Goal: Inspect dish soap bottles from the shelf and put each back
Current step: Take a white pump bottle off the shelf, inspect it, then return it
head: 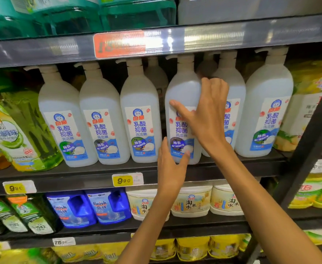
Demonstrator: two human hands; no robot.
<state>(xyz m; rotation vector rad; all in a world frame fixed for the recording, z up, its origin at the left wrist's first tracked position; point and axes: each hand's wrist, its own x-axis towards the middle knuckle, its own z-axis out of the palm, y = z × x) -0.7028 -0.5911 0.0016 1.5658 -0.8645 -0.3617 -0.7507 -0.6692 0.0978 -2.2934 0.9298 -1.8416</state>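
Both hands on one white soap bottle standing in the middle shelf row.

The soap bottle (183, 103) stands upright on the black shelf (80, 171), fourth from the left in a row of six like bottles (99, 115) with pump tops and blue-and-white labels. The right hand (207, 115) wraps the bottle's right side, fingers curled behind its shoulder and thumb stretched across the label front. The left hand (170, 164) holds the bottle near its base, fingers along the left side, thumb on the lower label. A yellow price tag (124, 180) reading 9.90 sits on the shelf edge just below. Green bottles (22, 136) stand to the left; blue jugs (91, 208) and white tubs (191, 202) fill the shelf beneath.
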